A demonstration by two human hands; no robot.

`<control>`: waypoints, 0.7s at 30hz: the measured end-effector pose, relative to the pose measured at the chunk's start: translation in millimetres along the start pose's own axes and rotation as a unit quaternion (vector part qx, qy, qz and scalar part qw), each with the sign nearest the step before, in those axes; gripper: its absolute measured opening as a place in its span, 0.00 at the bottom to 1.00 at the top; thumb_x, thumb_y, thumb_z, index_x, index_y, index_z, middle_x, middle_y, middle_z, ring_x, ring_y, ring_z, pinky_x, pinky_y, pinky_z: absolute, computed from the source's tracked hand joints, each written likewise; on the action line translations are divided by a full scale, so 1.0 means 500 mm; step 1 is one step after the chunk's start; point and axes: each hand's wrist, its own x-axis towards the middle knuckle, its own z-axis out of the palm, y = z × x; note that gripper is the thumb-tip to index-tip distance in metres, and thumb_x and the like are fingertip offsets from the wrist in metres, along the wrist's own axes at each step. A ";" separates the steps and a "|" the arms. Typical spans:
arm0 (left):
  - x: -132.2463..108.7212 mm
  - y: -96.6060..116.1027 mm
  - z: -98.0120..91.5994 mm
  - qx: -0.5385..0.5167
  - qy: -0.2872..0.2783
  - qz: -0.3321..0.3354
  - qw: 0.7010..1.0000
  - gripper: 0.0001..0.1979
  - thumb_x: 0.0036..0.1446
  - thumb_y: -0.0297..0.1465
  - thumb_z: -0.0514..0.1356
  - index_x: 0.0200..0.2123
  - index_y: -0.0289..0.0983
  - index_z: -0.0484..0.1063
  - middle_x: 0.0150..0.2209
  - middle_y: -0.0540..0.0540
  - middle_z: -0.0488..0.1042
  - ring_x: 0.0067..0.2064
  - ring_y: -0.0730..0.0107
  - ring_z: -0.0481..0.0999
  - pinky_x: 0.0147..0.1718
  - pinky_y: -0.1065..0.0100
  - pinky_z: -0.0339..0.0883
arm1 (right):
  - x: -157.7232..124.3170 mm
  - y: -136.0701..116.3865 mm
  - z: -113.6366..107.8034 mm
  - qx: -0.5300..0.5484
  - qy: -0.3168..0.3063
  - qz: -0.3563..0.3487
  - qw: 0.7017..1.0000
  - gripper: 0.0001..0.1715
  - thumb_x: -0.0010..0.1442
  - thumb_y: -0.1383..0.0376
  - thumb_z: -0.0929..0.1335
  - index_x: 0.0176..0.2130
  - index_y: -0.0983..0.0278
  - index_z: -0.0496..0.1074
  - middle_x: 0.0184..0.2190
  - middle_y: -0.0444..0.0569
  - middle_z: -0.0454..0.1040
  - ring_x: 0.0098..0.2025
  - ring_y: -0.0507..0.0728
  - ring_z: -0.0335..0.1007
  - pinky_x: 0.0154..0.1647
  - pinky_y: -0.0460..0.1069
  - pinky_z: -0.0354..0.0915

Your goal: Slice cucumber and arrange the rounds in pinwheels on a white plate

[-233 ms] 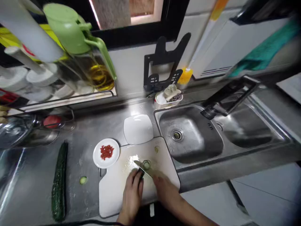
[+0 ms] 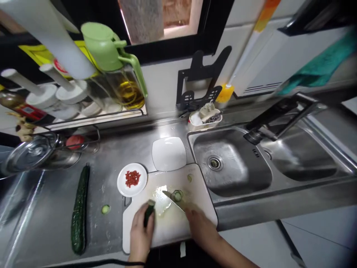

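Note:
My left hand (image 2: 141, 230) is closed round a short piece of cucumber (image 2: 149, 212), its pale cut end facing up and away. It is over the left part of the white cutting board (image 2: 170, 227). In my right hand (image 2: 199, 227) is a kitchen knife (image 2: 173, 201), its blade pointing up and left across the board. A few thin cucumber slices (image 2: 177, 195) lie beside the blade. Another slice (image 2: 190, 178) lies near the board's upper right corner. The wet middle of the board shines between my two hands.
A whole cucumber (image 2: 80, 212) and a cut-off end (image 2: 105, 209) lie on the steel counter at left. A plate of red pieces (image 2: 120, 182) overlaps the board's edge; a square white plate (image 2: 169, 153) stands behind. The sink (image 2: 237, 186) is at right, an oil jug (image 2: 125, 82) on the shelf.
My left hand has moved left with the cucumber piece, away from the knife. The knife stays near the slices. The whole view has shifted a little.

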 end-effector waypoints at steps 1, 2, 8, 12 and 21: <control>0.003 -0.024 -0.016 0.027 0.027 -0.031 0.999 0.18 0.57 0.37 0.54 0.49 0.37 0.67 0.48 0.40 0.73 0.49 0.59 0.72 0.49 0.58 0.67 | 0.000 0.000 0.001 -0.015 -0.015 0.013 1.000 0.27 0.52 0.78 0.56 0.47 0.63 0.69 0.36 0.51 0.73 0.39 0.57 0.68 0.39 0.49 0.61; 0.007 -0.047 -0.032 0.054 0.051 -0.062 0.995 0.19 0.56 0.38 0.54 0.49 0.37 0.68 0.47 0.40 0.73 0.48 0.58 0.73 0.48 0.58 0.67 | 0.001 -0.001 0.001 -0.029 -0.028 0.023 0.999 0.26 0.52 0.79 0.56 0.45 0.63 0.70 0.35 0.50 0.73 0.37 0.56 0.69 0.37 0.48 0.61; 0.021 -0.132 -0.071 0.119 0.085 -0.133 0.980 0.21 0.55 0.40 0.53 0.50 0.36 0.67 0.46 0.40 0.73 0.48 0.57 0.72 0.49 0.59 0.65 | -0.003 -0.008 0.001 -0.050 -0.028 0.025 0.998 0.27 0.51 0.81 0.56 0.45 0.63 0.68 0.33 0.49 0.72 0.35 0.55 0.68 0.33 0.47 0.57; 0.021 -0.132 -0.062 0.124 0.080 -0.140 0.979 0.24 0.56 0.41 0.51 0.52 0.35 0.65 0.47 0.39 0.72 0.49 0.56 0.71 0.48 0.58 0.65 | -0.007 -0.010 -0.001 -0.075 -0.037 0.021 0.996 0.29 0.50 0.81 0.55 0.46 0.63 0.68 0.35 0.51 0.73 0.36 0.56 0.69 0.32 0.47 0.57; 0.025 -0.118 -0.066 0.139 0.070 -0.126 0.980 0.30 0.56 0.41 0.52 0.57 0.29 0.58 0.49 0.33 0.69 0.52 0.51 0.69 0.49 0.54 0.65 | -0.028 0.008 -0.027 -0.073 -0.012 -0.030 0.997 0.23 0.53 0.78 0.57 0.44 0.63 0.68 0.41 0.51 0.70 0.35 0.55 0.69 0.33 0.47 0.58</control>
